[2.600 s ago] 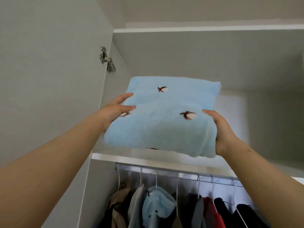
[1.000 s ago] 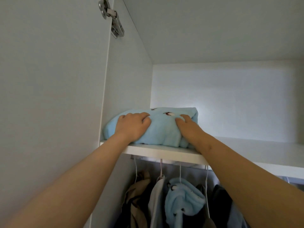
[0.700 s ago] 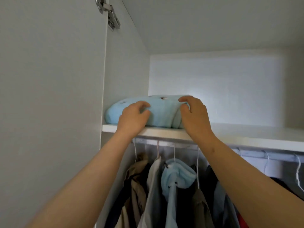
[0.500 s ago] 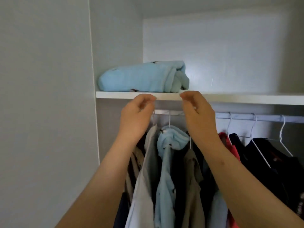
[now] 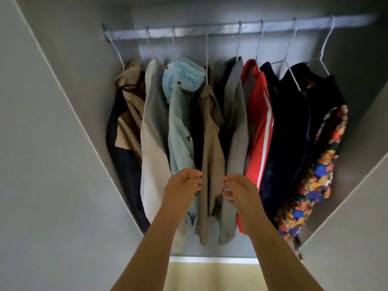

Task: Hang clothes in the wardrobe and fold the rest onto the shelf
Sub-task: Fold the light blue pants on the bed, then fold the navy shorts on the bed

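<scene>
— Which step are you on?

— The hanging, I judge, and it looks nearly finished. The clothes (image 5: 235,122) hang along the rail (image 5: 210,31) on wire hangers, from its left end almost to its right. The shelf is out of sight, so I cannot speak for anything folded.

— And your hands?

— My left hand (image 5: 184,185) and right hand (image 5: 239,192) hover side by side, low in front of the khaki shirt (image 5: 212,143) at the middle of the rail. The fingers are loosely curled and hold nothing. I cannot tell whether the tips brush the cloth.

— What does the next move need?

— Probably drawing both arms straight back, clear of the hems, to fetch whatever is left.

— Is there room?

— The left door (image 5: 42,164) and right door (image 5: 357,227) slant in on either side, well apart from my forearms. The garments crowd the rail from its left end to the middle. The hooks sit wider apart towards the right end, and there is bare rail beyond the floral garment (image 5: 323,164).
</scene>
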Demonstrator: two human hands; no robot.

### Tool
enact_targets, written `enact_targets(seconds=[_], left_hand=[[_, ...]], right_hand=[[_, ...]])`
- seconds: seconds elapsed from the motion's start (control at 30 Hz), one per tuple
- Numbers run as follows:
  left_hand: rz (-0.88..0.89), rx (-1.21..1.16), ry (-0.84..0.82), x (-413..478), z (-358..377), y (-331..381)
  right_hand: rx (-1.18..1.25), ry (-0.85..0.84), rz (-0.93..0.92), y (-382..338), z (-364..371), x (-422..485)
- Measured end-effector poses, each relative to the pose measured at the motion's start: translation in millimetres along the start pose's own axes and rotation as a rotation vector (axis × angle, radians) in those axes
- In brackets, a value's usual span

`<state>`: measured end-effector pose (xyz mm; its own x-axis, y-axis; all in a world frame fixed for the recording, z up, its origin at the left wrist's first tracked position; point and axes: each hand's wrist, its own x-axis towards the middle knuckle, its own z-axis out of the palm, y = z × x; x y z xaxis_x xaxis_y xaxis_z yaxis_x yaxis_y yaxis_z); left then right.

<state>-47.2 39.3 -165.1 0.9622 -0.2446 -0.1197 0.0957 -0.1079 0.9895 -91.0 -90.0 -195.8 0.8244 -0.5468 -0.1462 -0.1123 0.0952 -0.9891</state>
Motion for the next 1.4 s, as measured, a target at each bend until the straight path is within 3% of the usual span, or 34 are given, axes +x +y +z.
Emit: enact_targets(seconds=[0.17,0.4,0.67,1.0,1.4], left_hand=[[-0.159,0.061,-0.149,-27,14,-45],[-0.246,0.214,-0.445,-80,0,-92],[-0.178,0.400,-0.873,-191,28,-110],[-0.013,0.533,-1.420,-423,73,-130],[0.133,0.615,-2.039,-750,13,-172]], right_hand=[[0.047,0.161,0.199,48,-23,-51],[0.144,0.385,0.350,85,-16,-156],[0.278,0.797,0.387,111,-52,-303],[0.437,1.334,0.332,145,-102,-541],[0.618,1.930,0.284,198,-80,-862]])
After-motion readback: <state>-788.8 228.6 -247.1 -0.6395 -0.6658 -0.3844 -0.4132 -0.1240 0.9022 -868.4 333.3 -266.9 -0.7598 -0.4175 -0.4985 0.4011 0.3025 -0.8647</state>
